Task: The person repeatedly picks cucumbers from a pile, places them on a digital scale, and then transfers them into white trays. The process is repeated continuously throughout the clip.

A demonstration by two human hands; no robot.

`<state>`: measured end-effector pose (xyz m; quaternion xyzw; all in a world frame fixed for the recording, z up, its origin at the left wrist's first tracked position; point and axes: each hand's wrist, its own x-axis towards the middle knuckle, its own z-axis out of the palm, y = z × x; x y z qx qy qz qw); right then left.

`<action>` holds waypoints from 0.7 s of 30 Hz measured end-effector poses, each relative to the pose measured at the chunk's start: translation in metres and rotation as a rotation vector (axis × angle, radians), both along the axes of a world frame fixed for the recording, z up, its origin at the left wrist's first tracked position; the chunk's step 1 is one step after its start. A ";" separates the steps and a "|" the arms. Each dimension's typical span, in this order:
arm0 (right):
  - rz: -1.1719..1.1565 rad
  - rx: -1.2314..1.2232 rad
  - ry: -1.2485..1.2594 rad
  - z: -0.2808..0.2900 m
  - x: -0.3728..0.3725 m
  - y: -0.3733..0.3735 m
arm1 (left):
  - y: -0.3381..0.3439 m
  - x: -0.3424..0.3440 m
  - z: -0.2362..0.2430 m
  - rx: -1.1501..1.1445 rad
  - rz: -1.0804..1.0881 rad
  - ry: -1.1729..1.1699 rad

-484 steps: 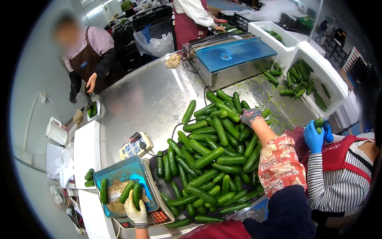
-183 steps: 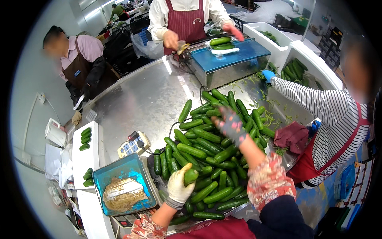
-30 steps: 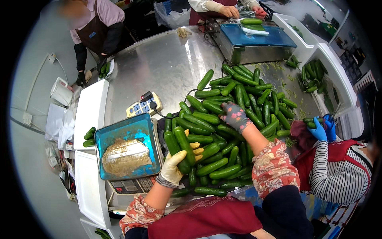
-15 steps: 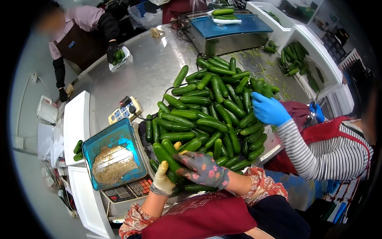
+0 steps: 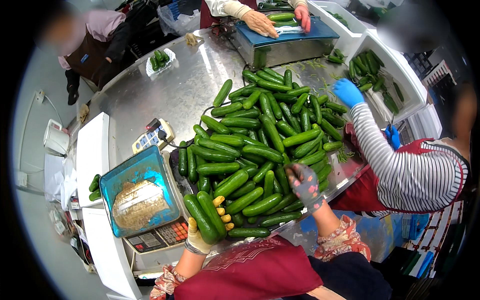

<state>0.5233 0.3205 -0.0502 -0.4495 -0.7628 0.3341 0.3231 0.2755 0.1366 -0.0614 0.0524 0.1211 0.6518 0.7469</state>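
My left hand (image 5: 202,234), in a pale glove with yellow fingertips, grips two dark green cucumbers (image 5: 206,216) at the pile's lower left, beside a weighing scale (image 5: 164,229) with an empty, stained blue pan. My right hand (image 5: 303,184), in a grey floral glove, is over the lower right of the big cucumber pile (image 5: 254,151), fingers loosely bent and apart, with no cucumber visible in it. The pile lies on the metal table (image 5: 135,105).
At right, a striped-sleeved co-worker's blue-gloved hand (image 5: 347,92) is raised beside foam bins (image 5: 415,87). Another person's hands (image 5: 259,22) touch a wrapped pack on the wrapping machine (image 5: 295,47). A person at upper left stands near a packed tray (image 5: 161,62). A power strip (image 5: 152,139) lies above the scale.
My right hand has left the cucumbers in my left hand and moved up and right. The co-worker's blue hand has moved upward. The upper-left person has let go of the tray.
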 end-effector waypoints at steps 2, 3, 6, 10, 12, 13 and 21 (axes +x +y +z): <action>-0.042 0.132 -0.020 -0.003 0.000 0.017 | -0.005 0.002 -0.002 -0.002 -0.012 0.011; -0.004 0.221 -0.092 0.003 -0.007 0.024 | -0.005 0.003 -0.003 -0.007 -0.023 0.019; 0.141 0.479 -0.317 0.011 -0.044 0.039 | -0.011 0.007 -0.005 -0.046 -0.051 0.076; 0.240 0.450 -0.629 -0.007 -0.066 0.053 | -0.012 0.012 0.005 -0.050 -0.076 0.121; 0.225 0.296 -0.555 -0.019 -0.061 0.061 | -0.014 0.009 0.010 -0.016 -0.065 0.133; 0.136 -0.052 -0.237 -0.001 -0.055 0.060 | -0.020 0.008 0.010 -0.004 -0.039 0.126; 0.373 0.029 -0.076 0.023 -0.014 0.127 | -0.034 0.002 0.007 -0.020 0.025 0.125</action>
